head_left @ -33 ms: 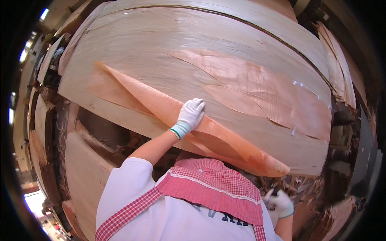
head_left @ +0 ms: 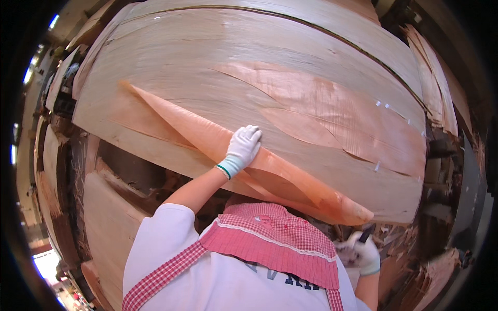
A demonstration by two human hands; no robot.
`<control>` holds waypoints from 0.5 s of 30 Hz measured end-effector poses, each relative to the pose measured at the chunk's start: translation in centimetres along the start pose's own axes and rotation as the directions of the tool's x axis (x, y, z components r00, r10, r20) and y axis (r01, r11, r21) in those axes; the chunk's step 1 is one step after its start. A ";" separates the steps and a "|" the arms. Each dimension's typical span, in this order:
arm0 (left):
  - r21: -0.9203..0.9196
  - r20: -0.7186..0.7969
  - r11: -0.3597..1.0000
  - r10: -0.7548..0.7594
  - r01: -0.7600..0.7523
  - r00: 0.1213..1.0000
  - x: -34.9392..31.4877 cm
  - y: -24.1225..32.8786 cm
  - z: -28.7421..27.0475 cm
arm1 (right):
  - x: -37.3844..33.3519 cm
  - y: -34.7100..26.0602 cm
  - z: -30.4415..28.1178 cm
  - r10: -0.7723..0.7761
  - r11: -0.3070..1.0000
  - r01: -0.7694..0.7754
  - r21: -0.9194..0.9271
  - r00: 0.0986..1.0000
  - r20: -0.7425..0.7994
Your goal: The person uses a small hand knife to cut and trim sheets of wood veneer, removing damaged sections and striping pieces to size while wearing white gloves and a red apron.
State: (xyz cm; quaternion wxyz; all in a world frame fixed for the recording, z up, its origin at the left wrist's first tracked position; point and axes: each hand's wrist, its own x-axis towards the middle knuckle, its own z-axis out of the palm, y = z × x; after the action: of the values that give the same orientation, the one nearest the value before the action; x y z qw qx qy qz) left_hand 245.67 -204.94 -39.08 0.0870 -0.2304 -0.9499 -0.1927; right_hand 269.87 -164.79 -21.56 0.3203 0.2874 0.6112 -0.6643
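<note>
A thin orange-brown sheet of wood veneer [head_left: 306,184] lies folded over on itself, slanting from upper left to lower right along the near edge of a broad pale veneer stack [head_left: 171,57]. My left hand [head_left: 244,144], in a white knit glove, grips the fold near its middle, fingers together. Low on the right, close to my body, my right hand [head_left: 367,256] is gloved too and closed round a tool with a dark handle [head_left: 365,236]. The tool's other end cannot be made out. Reddish veneer pieces [head_left: 358,124] with small whitish tabs lie flat on the stack's right side.
A long dark seam [head_left: 311,23] curves across the far part of the stack. Loose veneer strips [head_left: 433,85] hang at the right, with torn scraps [head_left: 394,238] below. Another pale sheet [head_left: 106,217] stands at the lower left, beside a dark gap. My checked apron [head_left: 275,228] fills the bottom.
My right hand has turned and risen slightly, so the dark handle now sticks up above it. My left hand keeps its place on the folded veneer. The whole view has shifted a little.
</note>
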 end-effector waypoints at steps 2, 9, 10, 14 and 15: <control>0.118 -0.024 0.993 -0.010 0.012 1.000 0.0 0.2 0.2 | 2.8 -5.2 4.1 -0.194 0.941 0.177 0.289 0.981 0.028; -0.865 0.501 -0.014 -0.070 0.501 0.863 2.1 4.6 -5.3 | 21.3 -8.8 19.1 -0.588 0.789 0.574 -0.220 0.809 0.004; -0.846 0.534 -0.052 -0.064 0.531 0.843 2.1 3.9 -5.9 | 21.7 -9.2 20.1 -0.536 0.822 0.528 -0.215 0.844 0.025; -0.852 0.518 -0.104 -0.311 0.513 0.797 1.6 1.2 -3.8 | 22.6 -8.8 22.7 -0.551 0.809 0.550 -0.208 0.833 0.060; -0.847 0.516 -0.059 -0.336 0.529 0.788 1.5 0.5 -3.7 | 23.1 -8.3 22.8 -0.521 0.829 0.521 -0.202 0.851 0.059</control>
State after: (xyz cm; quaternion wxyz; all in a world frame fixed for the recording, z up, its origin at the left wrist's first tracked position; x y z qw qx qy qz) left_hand 244.82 -205.41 -35.17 -0.2224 0.0730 -0.6011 -0.7641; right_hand 249.12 -188.86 -32.18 0.1562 0.0738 0.7330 -0.6579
